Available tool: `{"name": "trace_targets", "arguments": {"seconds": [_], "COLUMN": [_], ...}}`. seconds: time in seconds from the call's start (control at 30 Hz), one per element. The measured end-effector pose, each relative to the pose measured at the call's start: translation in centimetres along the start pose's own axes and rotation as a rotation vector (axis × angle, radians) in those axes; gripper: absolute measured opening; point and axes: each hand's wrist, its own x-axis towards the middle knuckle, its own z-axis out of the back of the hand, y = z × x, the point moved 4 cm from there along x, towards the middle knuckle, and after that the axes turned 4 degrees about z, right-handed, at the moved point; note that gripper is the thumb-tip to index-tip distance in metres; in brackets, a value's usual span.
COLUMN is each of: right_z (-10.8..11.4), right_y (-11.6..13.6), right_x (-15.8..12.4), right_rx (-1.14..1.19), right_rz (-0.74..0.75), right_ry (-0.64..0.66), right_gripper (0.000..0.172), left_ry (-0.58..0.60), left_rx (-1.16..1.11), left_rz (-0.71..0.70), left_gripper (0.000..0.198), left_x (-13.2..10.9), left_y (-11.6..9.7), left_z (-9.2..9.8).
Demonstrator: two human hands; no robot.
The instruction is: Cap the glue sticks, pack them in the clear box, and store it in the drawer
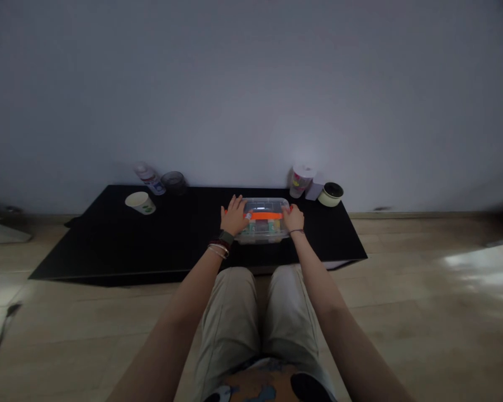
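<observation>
A clear plastic box [265,221] with an orange handle and colourful contents sits on a low black table [184,240] in front of me. My left hand [235,216] rests on the box's left end, fingers stretched flat over the lid edge. My right hand [293,218] grips the box's right end, fingers curled around the side. Both arms reach forward over my knees.
A paper cup [141,202], a tilted plastic bottle [150,178] and a dark glass jar [173,182] stand at the table's back left. A printed cup [300,180], a small box and a round dark-topped tin [331,194] stand back right. A grey wall rises behind; wooden floor surrounds.
</observation>
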Motion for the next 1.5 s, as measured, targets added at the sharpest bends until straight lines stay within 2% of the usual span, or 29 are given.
{"name": "trace_targets", "arguments": {"seconds": [0.23, 0.43, 0.6, 0.67, 0.73, 0.8, 0.9, 0.97, 1.03, 1.13, 1.2, 1.5], "right_z": [0.6, 0.7, 0.8, 0.8, 0.8, 0.7, 0.7, 0.7, 0.8, 0.8, 0.8, 0.9], "right_y": [1.6, 2.3, 2.3, 2.2, 2.2, 2.1, 2.0, 2.1, 2.1, 2.1, 2.2, 2.5], "right_x": [-0.9, -1.3, -1.5, -1.5, -1.5, -1.5, -1.4, -1.4, -1.4, -1.5, -1.5, -1.6], "right_rx": [-0.199, -0.292, -0.298, -0.290, -0.288, -0.289, -0.281, -0.274, -0.271, -0.273, -0.280, -0.320], "right_rz": [0.046, 0.124, 0.121, 0.127, 0.133, 0.129, 0.128, 0.128, 0.124, 0.121, 0.123, 0.136], "right_ry": [-0.031, -0.058, -0.053, -0.060, -0.065, -0.066, -0.068, -0.061, -0.056, -0.067, -0.077, -0.061], "right_gripper": [0.032, 0.031, 0.034, 0.036, 0.038, 0.037, 0.036, 0.036, 0.036, 0.036, 0.036, 0.034], "left_ry": [0.001, -0.020, -0.035, -0.092, -0.171, -0.186, -0.022, 0.067, 0.047, -0.073, -0.110, -0.069], "left_rx": [-0.012, -0.032, -0.049, -0.062, -0.082, -0.137, -0.309, -0.375, -0.353, -0.241, -0.165, 0.023], "left_rz": [0.005, -0.003, 0.014, 0.120, 0.289, 0.437, 0.566, 0.598, 0.581, 0.499, 0.462, 0.348], "left_gripper": [0.055, 0.055, 0.057, 0.060, 0.064, 0.067, 0.072, 0.072, 0.069, 0.060, 0.056, 0.046], "left_x": [0.0, 0.2, 0.0, -0.2, -0.4, -0.5, -0.4, -0.3, -0.3, -0.7, -0.9, -0.4], "left_y": [0.0, 0.2, 0.2, 0.4, 1.0, 1.7, 2.6, 3.0, 2.9, 2.2, 1.7, 1.1], "left_z": [0.0, -0.2, -0.2, -0.1, 0.1, 0.2, -0.2, -0.3, 0.2, 0.9, 1.1, 1.1]}}
